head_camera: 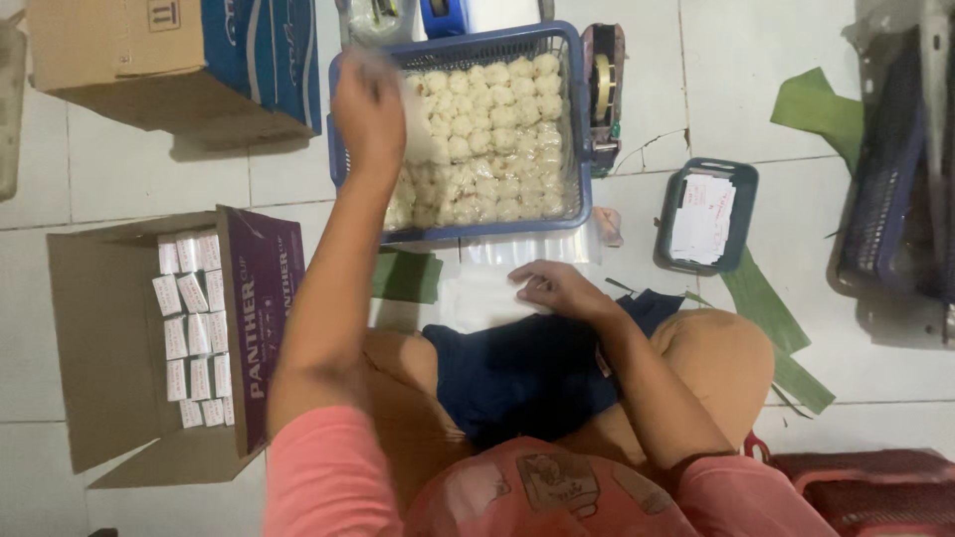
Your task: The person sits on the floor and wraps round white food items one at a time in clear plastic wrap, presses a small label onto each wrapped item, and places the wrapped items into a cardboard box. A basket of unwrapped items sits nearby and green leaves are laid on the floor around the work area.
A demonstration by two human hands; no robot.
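Note:
My left hand [368, 109] is raised over the left side of a blue plastic basket [575, 149] and is blurred by motion. Its fingers are closed on a pale clear plastic bag [416, 124]. The basket is filled with several clear packs of small round white food balls [497, 139]. My right hand [559, 288] rests palm down, fingers apart, on a stack of flat clear plastic bags [477, 293] lying on the tiled floor just in front of my crossed legs. A dark blue cloth [527, 373] covers my lap.
An open cardboard box [109, 338] with rows of small white boxes [194, 328] lies at left, another carton [169, 60] at far left. A tape dispenser [604, 85] stands beside the basket, and a teal tray of paper slips [706, 214] lies right of it. Green leaf strips [766, 308] and a dark crate [895, 199] are at right.

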